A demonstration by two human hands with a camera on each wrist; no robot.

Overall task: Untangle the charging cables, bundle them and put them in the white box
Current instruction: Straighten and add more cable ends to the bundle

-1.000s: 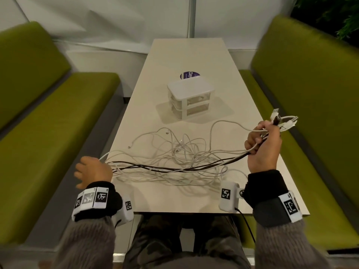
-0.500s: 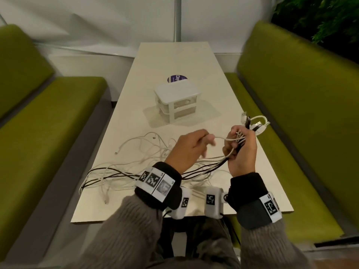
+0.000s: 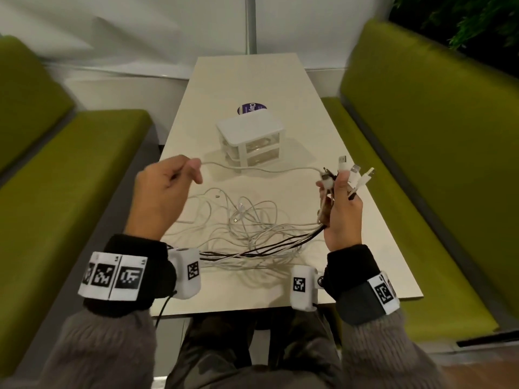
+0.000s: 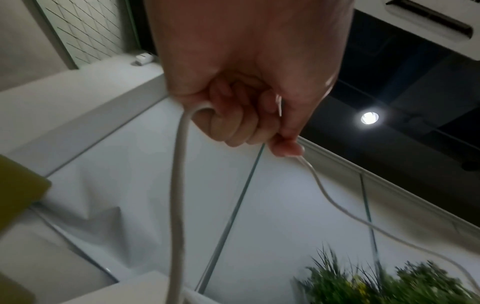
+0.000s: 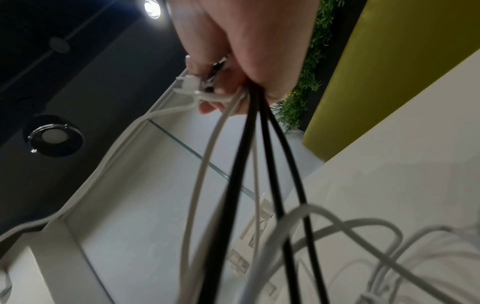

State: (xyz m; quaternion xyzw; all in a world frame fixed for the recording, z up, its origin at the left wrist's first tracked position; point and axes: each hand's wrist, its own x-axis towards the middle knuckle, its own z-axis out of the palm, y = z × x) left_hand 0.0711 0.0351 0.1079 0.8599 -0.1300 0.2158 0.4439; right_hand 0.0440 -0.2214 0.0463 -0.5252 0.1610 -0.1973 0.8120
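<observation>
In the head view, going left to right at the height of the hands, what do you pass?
Green upholstered bench on the left → left hand, pinching one white cable → that cable's span in front of the white plastic drawer box → right hand gripping the cable plugs → green bench on the right.

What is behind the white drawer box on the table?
Directly behind the small white plastic drawer box, a round purple sticker lies flat on the beige table. The box covers its near edge, so only partial white lettering shows; the rest cannot be seen.
</observation>
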